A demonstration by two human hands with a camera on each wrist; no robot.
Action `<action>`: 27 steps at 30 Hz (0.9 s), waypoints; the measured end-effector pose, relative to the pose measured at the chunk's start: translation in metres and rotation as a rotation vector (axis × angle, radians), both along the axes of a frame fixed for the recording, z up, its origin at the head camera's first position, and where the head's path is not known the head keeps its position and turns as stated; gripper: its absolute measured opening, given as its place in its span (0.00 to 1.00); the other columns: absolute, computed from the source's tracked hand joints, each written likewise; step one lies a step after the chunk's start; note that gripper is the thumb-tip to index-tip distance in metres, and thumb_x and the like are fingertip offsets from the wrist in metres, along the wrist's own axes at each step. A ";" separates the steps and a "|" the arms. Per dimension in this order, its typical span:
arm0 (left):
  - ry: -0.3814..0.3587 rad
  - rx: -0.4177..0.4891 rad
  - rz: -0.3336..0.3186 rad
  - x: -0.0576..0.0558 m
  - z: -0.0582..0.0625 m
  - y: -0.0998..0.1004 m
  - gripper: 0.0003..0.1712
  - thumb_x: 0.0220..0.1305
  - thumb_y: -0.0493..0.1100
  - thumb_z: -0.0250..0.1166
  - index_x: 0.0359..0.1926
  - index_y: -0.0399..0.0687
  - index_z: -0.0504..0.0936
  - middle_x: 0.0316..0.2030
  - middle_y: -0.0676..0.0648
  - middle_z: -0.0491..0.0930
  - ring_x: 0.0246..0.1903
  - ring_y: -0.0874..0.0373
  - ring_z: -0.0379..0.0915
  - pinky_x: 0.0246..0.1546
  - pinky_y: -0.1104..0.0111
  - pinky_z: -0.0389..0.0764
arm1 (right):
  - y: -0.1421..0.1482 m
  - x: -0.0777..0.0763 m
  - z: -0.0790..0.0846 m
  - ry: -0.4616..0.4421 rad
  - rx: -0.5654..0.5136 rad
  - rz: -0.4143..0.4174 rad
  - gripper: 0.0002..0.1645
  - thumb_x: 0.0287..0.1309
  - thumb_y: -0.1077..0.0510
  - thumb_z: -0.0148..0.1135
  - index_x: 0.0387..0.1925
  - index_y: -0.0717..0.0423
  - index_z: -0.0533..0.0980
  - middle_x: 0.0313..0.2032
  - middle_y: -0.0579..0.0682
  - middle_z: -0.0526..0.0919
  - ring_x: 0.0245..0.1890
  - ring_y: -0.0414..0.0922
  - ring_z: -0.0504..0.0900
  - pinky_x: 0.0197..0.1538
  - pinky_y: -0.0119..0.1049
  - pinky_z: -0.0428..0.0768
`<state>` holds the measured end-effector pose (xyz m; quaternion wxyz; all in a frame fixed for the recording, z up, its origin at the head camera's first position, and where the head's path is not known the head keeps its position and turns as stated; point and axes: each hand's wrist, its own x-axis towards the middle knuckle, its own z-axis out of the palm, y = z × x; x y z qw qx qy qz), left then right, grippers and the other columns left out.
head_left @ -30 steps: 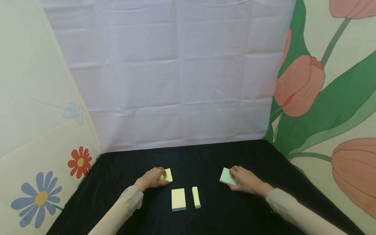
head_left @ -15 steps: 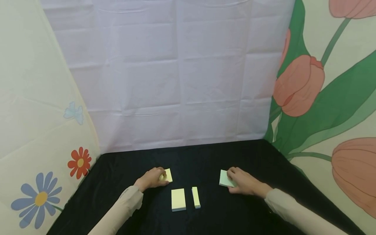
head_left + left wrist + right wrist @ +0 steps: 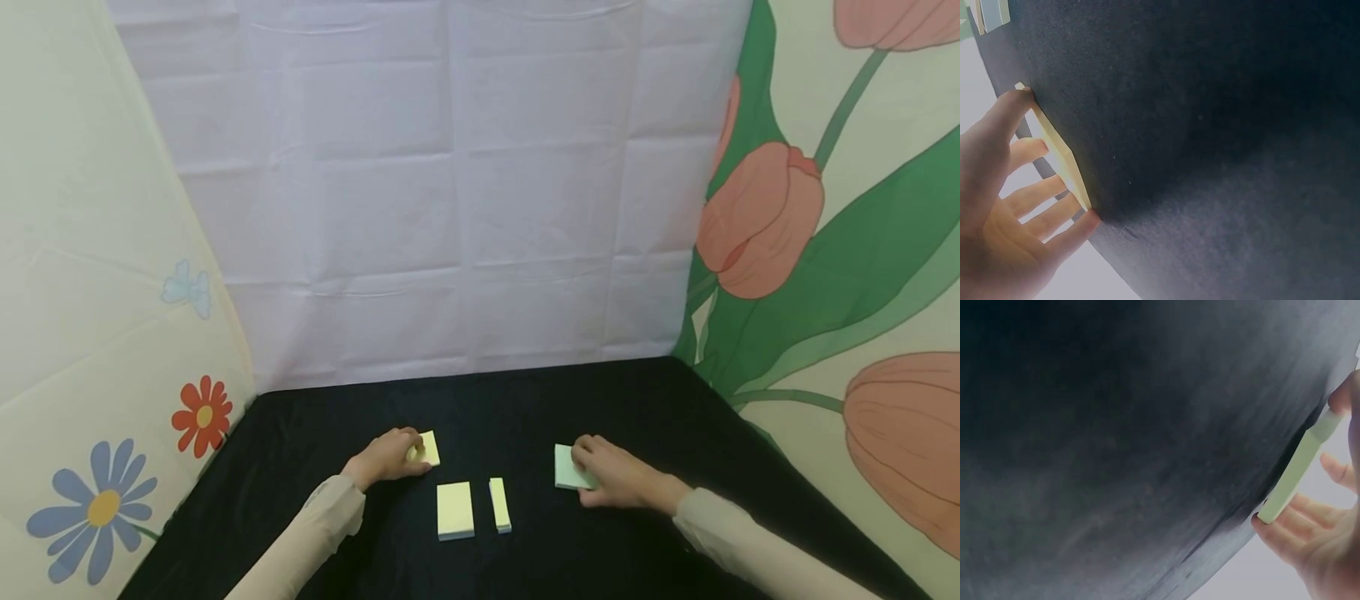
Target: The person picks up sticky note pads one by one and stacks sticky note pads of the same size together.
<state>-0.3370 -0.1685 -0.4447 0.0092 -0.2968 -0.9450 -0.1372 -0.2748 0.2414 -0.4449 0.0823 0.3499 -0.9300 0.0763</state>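
My left hand point(image 3: 387, 456) holds a yellow sticky note pad point(image 3: 430, 448) at the left, thumb at one edge and fingers at the other. In the left wrist view that pad point(image 3: 1063, 153) lies flat on the black cloth. Over on the right, my right hand point(image 3: 617, 472) grips a pale green sticky note pad point(image 3: 567, 468) by its edges; the right wrist view shows the pad's side point(image 3: 1294, 472) between thumb and fingers, close above or on the cloth. Between the hands, nearer to me, lie a larger pale yellow pad point(image 3: 455, 510) and a narrow yellow pad point(image 3: 500, 504).
A black cloth point(image 3: 495, 417) covers the table. Behind it hangs a creased white sheet point(image 3: 450, 208). Flower-printed cloths stand at the left point(image 3: 90, 333) and right point(image 3: 847, 275) sides.
My right hand has drawn the green pad a little toward me and leftward, turning it straighter. The left hand and its yellow pad have stayed in place.
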 end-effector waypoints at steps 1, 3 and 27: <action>-0.001 -0.001 -0.002 0.000 0.000 0.000 0.20 0.61 0.50 0.71 0.45 0.39 0.83 0.49 0.40 0.80 0.43 0.49 0.73 0.45 0.53 0.75 | 0.000 0.000 0.000 -0.003 0.006 0.000 0.19 0.49 0.51 0.70 0.39 0.49 0.71 0.47 0.49 0.73 0.41 0.43 0.70 0.41 0.37 0.73; -0.002 -0.002 -0.003 0.001 0.001 0.000 0.20 0.61 0.50 0.70 0.45 0.39 0.83 0.49 0.40 0.80 0.43 0.49 0.73 0.45 0.53 0.75 | -0.001 0.001 0.000 -0.007 0.010 0.002 0.19 0.49 0.51 0.70 0.39 0.48 0.71 0.47 0.49 0.72 0.41 0.43 0.70 0.41 0.37 0.73; -0.003 0.012 -0.004 0.003 0.001 0.000 0.19 0.61 0.51 0.70 0.45 0.40 0.83 0.52 0.39 0.79 0.47 0.46 0.74 0.48 0.52 0.75 | -0.014 0.013 0.001 -0.002 0.005 0.085 0.19 0.48 0.51 0.70 0.39 0.47 0.70 0.48 0.48 0.72 0.40 0.41 0.69 0.40 0.34 0.72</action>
